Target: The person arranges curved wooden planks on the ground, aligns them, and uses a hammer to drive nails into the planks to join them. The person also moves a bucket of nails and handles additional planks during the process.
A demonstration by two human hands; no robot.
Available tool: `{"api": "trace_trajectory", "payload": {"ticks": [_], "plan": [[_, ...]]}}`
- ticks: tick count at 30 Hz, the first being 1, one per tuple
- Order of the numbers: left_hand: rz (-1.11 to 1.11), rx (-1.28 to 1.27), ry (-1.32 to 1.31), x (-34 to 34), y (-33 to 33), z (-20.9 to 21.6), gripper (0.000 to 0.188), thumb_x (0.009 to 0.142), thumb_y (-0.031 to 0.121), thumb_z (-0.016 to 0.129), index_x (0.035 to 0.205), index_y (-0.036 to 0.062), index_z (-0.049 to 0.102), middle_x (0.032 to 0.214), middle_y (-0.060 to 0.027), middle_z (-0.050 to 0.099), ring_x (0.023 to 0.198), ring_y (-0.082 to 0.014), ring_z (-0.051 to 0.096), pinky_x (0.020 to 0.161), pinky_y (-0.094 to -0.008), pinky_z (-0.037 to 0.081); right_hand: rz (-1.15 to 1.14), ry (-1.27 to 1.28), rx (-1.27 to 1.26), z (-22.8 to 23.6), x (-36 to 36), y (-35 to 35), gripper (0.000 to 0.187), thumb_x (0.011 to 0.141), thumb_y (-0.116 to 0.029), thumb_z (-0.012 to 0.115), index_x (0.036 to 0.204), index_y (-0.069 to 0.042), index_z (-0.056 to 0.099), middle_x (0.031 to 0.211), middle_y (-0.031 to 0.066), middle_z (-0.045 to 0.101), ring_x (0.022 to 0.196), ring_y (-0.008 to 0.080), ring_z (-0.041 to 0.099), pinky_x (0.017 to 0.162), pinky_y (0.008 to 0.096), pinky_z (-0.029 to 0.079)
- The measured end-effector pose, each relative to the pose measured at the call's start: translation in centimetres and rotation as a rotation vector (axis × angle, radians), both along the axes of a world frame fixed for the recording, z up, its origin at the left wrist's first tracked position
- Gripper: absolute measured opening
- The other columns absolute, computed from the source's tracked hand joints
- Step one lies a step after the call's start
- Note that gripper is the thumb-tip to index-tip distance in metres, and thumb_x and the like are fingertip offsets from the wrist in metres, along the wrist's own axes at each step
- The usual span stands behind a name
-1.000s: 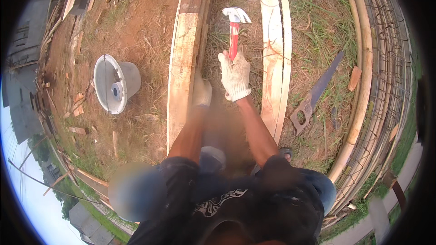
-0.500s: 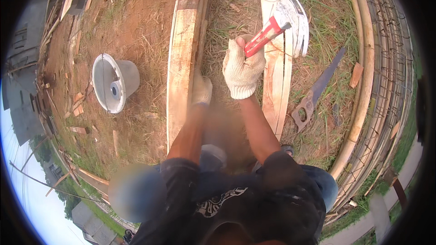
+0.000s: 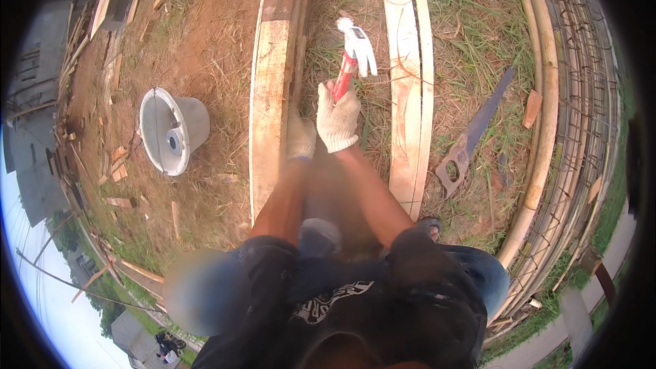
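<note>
Upper centre of frame: red-handled hammer (image 3: pixel 348 63), wrapped tight in grip of right hand (image 3: pixel 339 116), pointing up-frame, tilted slightly right. To its left: long wooden beam (image 3: pixel 270 96), running top to bottom. Nearer to beam: left hand (image 3: pixel 301 138), at right edge; grip hidden, impossible to judge.

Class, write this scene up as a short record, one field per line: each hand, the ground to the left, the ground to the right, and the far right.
Left hand: cream knitted glove; beside the long stacked wooden boards, grip hidden
Right hand: cream knitted glove; closed around the red-handled claw hammer with whitish head
Ground left: round whitish bucket
Ground right: long pale boards, then a handsaw with grey blade and brown handle
Far right: long tan poles beside frames of thin bars
</note>
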State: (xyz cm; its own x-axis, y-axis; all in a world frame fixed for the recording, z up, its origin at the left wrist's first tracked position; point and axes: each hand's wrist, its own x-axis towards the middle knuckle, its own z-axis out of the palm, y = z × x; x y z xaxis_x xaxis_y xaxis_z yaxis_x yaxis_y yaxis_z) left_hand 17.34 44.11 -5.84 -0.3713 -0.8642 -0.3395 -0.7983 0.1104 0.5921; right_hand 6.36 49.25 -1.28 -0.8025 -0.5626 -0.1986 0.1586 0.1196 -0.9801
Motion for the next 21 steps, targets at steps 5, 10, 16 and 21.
{"api": "trace_trajectory", "payload": {"ticks": [5,10,16,21], "plan": [[0.13,0.175,0.178,1.7,-0.6,-1.3,0.074,0.098,0.003,0.061,0.166,-0.0039,0.032,0.164,-0.0281,0.046,0.154,-0.0362,0.045,0.125,-0.0411,0.038,0.079,0.21,0.246,3.7,-1.7,-0.5,0.032,0.105,-0.032,0.069,0.101,-0.001,0.064,0.073,0.0196,0.069,0.071,0.0372,0.073,0.063,0.0462,0.055],[-0.013,0.011,-0.066,-0.2,-0.4,-0.4,0.079,0.096,0.004,0.064,0.167,-0.0033,0.03,0.165,-0.0292,0.045,0.154,-0.0344,0.045,0.123,-0.0403,0.041,-0.3,0.044,-0.154,0.5,-1.0,0.2,0.025,0.11,-0.028,0.063,0.097,-0.007,0.061,0.069,0.0038,0.062,0.063,0.0159,0.066,0.053,0.0317,0.051],[0.066,0.016,0.141,1.4,-0.2,-0.1,0.081,0.092,-0.003,0.056,0.168,-0.0034,0.028,0.165,-0.032,0.044,0.152,-0.0368,0.047,0.124,-0.04,0.039,0.165,0.136,0.314,0.9,-1.5,-0.3,0.035,0.102,-0.034,0.072,0.101,0.001,0.065,0.081,0.0259,0.071,0.081,0.0435,0.073,0.072,0.0506,0.055],[0.009,-0.028,-0.079,0.4,0.2,1.7,0.08,0.096,0.001,0.062,0.168,-0.0034,0.027,0.161,-0.0314,0.049,0.15,-0.0358,0.05,0.122,-0.0405,0.04,-0.169,-0.238,-0.068,4.6,-2.4,0.6,0.032,0.104,-0.029,0.071,0.101,0.001,0.062,0.082,0.0186,0.072,0.079,0.0382,0.072,0.072,0.048,0.058]]}}
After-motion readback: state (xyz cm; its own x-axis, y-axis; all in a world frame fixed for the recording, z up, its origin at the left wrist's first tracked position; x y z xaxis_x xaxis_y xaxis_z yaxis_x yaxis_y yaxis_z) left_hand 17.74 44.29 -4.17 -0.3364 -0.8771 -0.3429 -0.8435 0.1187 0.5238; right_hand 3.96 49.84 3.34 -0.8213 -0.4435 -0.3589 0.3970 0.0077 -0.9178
